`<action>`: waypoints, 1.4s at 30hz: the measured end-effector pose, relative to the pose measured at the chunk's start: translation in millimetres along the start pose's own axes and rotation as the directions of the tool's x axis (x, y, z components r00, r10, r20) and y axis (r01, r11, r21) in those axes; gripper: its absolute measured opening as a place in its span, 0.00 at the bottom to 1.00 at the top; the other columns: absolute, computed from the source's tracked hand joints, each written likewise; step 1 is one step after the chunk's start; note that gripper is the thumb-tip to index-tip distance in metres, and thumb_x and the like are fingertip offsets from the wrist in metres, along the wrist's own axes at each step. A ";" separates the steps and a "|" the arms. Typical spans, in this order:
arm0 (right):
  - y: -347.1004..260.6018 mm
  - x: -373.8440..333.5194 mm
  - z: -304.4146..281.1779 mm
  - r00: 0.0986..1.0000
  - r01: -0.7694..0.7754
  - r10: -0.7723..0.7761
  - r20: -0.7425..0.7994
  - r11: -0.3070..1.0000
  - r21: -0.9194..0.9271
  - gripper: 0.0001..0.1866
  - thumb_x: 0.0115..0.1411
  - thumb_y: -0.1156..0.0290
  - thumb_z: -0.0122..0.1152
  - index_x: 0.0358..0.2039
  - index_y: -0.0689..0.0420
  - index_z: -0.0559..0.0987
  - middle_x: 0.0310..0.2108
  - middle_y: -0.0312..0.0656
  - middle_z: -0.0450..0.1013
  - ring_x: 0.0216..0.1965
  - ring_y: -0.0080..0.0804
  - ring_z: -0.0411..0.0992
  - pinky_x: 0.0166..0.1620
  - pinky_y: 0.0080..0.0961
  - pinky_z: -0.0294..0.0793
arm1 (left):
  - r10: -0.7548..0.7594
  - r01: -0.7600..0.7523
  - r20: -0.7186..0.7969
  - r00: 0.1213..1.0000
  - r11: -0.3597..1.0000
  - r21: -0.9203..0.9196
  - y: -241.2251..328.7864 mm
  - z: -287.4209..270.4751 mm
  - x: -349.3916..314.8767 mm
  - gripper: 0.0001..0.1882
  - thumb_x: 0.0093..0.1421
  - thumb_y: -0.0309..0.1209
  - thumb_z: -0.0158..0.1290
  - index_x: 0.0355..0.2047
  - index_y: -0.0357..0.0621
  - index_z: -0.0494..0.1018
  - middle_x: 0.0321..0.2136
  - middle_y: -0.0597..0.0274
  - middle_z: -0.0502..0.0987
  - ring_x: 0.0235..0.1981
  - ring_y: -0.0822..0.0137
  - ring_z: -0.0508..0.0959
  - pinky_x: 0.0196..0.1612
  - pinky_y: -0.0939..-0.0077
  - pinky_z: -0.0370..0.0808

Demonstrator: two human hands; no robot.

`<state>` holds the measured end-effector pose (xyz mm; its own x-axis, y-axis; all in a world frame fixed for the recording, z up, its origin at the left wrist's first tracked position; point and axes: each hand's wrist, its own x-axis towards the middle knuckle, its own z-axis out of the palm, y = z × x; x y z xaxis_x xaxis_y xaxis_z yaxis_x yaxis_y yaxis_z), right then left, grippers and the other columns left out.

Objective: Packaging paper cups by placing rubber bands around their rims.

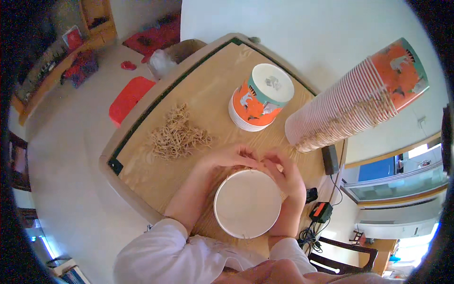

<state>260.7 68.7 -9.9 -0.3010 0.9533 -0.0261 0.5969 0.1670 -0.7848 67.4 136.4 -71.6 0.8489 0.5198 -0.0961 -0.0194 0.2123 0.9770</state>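
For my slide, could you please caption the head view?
Both hands hold a paper cup beside rubber bands.

I see my left hand [230,156] and right hand [283,173] meeting at the far rim of an upside-down paper cup [247,203]. Rubber bands [177,134] lie left of them, stacked cups [355,99] beyond.
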 end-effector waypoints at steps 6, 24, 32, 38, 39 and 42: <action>-3.6 13.2 -2.3 0.950 0.299 -0.298 -0.090 0.954 -0.006 0.15 0.51 0.85 0.56 0.42 0.63 0.75 0.32 0.42 0.74 0.36 0.31 0.73 0.41 0.25 0.71 | 0.046 -0.054 -0.051 0.998 0.986 -0.155 -15.0 -1.0 8.2 0.11 0.57 0.36 0.56 0.34 0.42 0.76 0.24 0.72 0.75 0.22 0.82 0.70 0.23 0.87 0.64; 19.9 17.2 7.7 0.993 0.061 -0.071 -0.096 0.992 -0.110 0.06 0.51 0.79 0.62 0.31 0.63 0.77 0.27 0.41 0.74 0.31 0.29 0.73 0.36 0.22 0.71 | 0.414 -0.391 0.048 0.909 0.805 0.446 -6.7 -24.6 -13.7 0.04 0.51 0.21 0.54 0.27 0.45 0.76 0.31 0.65 0.72 0.36 0.68 0.74 0.40 0.74 0.70; 17.6 20.3 10.8 0.999 0.054 -0.054 0.001 0.991 -0.123 0.07 0.51 0.81 0.59 0.32 0.62 0.76 0.28 0.43 0.74 0.32 0.33 0.74 0.36 0.25 0.72 | 0.355 -0.236 -0.068 0.932 0.741 0.629 5.6 -3.5 -14.5 0.11 0.50 0.23 0.54 0.33 0.52 0.80 0.33 0.58 0.73 0.37 0.59 0.74 0.40 0.69 0.72; 7.9 15.4 7.3 0.999 0.038 -0.040 -0.006 0.988 -0.152 0.06 0.50 0.80 0.60 0.31 0.62 0.76 0.28 0.43 0.73 0.32 0.34 0.74 0.35 0.24 0.72 | 0.210 -0.123 -0.073 0.975 0.783 0.609 15.8 2.8 -17.8 0.06 0.51 0.26 0.56 0.31 0.44 0.77 0.31 0.55 0.74 0.33 0.60 0.76 0.35 0.68 0.72; 6.6 13.2 6.2 0.999 0.038 -0.039 -0.006 0.988 -0.153 0.06 0.50 0.80 0.60 0.31 0.62 0.76 0.28 0.43 0.73 0.32 0.34 0.74 0.35 0.24 0.72 | 0.189 -0.112 -0.083 0.978 0.824 0.556 17.5 3.6 -18.3 0.06 0.51 0.27 0.56 0.31 0.41 0.76 0.30 0.55 0.75 0.32 0.60 0.76 0.35 0.68 0.72; 3.8 8.2 2.4 0.996 0.086 -0.091 -0.019 0.982 -0.169 0.06 0.50 0.80 0.60 0.30 0.62 0.76 0.28 0.43 0.73 0.32 0.34 0.74 0.35 0.25 0.71 | 0.211 -0.153 -0.061 0.975 0.849 0.505 18.4 4.7 -18.3 0.06 0.52 0.28 0.56 0.29 0.39 0.73 0.26 0.57 0.74 0.29 0.64 0.76 0.33 0.70 0.71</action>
<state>258.6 76.6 -14.6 -0.3401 0.9387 0.0567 0.6854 0.2887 -0.6684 54.0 126.9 -51.0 0.7919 0.6022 0.1013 0.1210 -0.3173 0.9406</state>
